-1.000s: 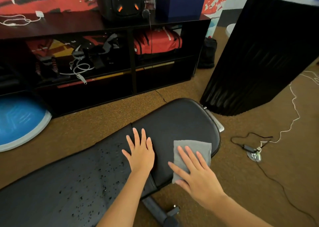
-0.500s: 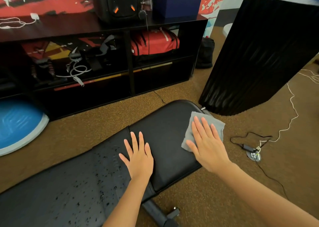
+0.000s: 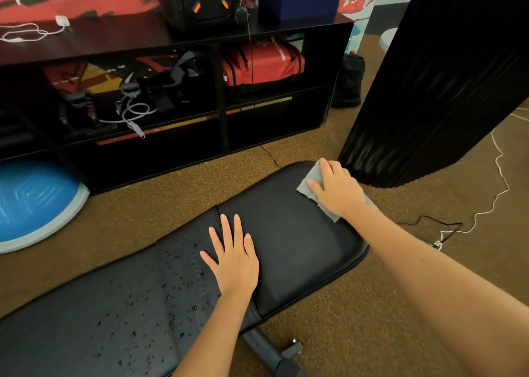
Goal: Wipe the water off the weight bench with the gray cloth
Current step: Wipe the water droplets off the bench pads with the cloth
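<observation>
gray cloth mostly under right hand (fingertips hidden), bench cropped
</observation>
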A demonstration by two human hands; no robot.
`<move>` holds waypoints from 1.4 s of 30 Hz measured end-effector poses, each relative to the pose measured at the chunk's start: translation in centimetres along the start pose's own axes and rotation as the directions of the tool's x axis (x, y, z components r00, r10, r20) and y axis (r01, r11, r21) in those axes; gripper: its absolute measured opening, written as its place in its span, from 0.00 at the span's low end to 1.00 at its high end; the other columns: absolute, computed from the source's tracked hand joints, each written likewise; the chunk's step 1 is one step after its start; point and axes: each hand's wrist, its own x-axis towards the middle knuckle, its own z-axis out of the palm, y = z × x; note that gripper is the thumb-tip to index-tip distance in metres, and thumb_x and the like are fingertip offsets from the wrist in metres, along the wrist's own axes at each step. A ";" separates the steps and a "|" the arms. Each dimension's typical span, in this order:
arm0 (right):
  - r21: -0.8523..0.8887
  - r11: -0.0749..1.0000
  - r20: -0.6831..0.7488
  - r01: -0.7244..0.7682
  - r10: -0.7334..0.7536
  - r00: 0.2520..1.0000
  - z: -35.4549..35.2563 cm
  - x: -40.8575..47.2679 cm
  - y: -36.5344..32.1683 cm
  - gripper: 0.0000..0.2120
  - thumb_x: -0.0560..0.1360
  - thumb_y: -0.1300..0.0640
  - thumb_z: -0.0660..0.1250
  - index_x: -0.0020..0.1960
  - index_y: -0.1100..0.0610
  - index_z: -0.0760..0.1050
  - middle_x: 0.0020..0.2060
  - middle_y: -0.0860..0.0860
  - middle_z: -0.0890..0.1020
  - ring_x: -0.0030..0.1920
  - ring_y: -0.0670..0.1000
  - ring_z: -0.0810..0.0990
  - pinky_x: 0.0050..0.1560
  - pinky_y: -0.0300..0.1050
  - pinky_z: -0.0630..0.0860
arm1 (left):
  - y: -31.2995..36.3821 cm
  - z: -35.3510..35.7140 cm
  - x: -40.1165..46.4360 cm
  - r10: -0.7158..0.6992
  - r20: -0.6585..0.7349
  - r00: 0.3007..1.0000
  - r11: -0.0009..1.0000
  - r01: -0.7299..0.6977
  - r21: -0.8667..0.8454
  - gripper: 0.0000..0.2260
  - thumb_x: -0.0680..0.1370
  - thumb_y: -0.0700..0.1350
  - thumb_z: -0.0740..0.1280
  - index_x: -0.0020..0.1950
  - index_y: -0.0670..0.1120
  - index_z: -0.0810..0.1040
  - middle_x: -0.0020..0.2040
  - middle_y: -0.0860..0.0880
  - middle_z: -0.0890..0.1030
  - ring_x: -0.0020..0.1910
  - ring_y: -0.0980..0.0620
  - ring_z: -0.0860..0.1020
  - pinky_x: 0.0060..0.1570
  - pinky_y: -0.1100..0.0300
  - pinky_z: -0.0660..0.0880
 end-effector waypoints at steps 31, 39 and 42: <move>0.133 0.962 -0.075 -0.239 0.250 0.965 0.9 -5.2 1.0 0.30 0.79 0.42 0.54 0.74 0.60 0.56 0.66 0.58 0.69 0.64 0.58 0.71 0.57 0.53 0.72 | 3.4 0.6 -0.1 0.157 0.028 0.987 0.986 -0.159 0.059 0.23 0.82 0.53 0.43 0.76 0.56 0.40 0.77 0.52 0.38 0.76 0.46 0.38 0.73 0.45 0.41; 0.284 0.897 -0.118 -0.339 0.383 0.916 1.7 -9.2 0.3 0.30 0.80 0.46 0.57 0.75 0.62 0.54 0.68 0.59 0.66 0.65 0.60 0.68 0.59 0.53 0.70 | 3.2 0.5 0.0 0.174 0.038 0.984 0.984 -0.175 0.039 0.23 0.82 0.52 0.43 0.77 0.55 0.42 0.78 0.52 0.40 0.76 0.47 0.39 0.73 0.45 0.42; 0.395 0.840 -0.152 -0.371 0.458 0.876 2.6 -11.1 -0.6 0.31 0.79 0.50 0.59 0.75 0.64 0.52 0.68 0.61 0.64 0.65 0.62 0.67 0.61 0.53 0.68 | 3.0 0.5 0.1 0.179 0.039 0.983 0.983 -0.180 0.039 0.23 0.82 0.52 0.43 0.77 0.54 0.42 0.78 0.52 0.40 0.76 0.47 0.39 0.73 0.45 0.42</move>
